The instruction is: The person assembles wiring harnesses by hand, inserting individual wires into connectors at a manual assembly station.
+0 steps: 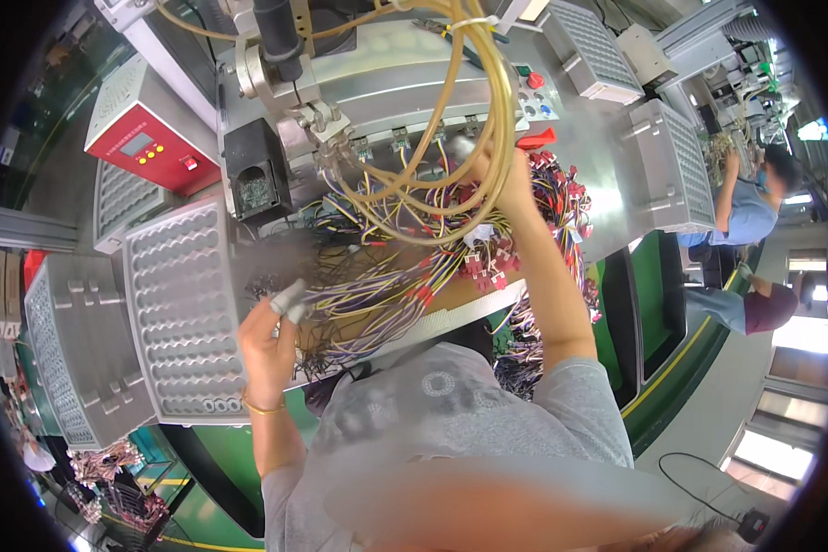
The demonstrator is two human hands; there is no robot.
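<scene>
A large bundle of multicoloured wires [377, 296] with red and white connectors lies across the work surface before me. At its left end is my left hand [270, 336], with pale finger cots on the fingertips. Its thumb and fingers are drawn together beside the wire ends; whatever is between them is too small to make out. My right hand [506, 179] reaches to the far side of the wires, near the machine's row of small metal fixtures [401, 138]. Looped yellowish tubes [499, 110] cross in front of its fingers, which are also blurred.
Close on the left stands a grey tray with rows of round pockets [182, 313]. Behind it are a red-fronted control box [156, 138] and a black open-fronted box [256, 170]. A metal nozzle assembly [317, 120] hangs overhead. Another person [754, 198] works at far right.
</scene>
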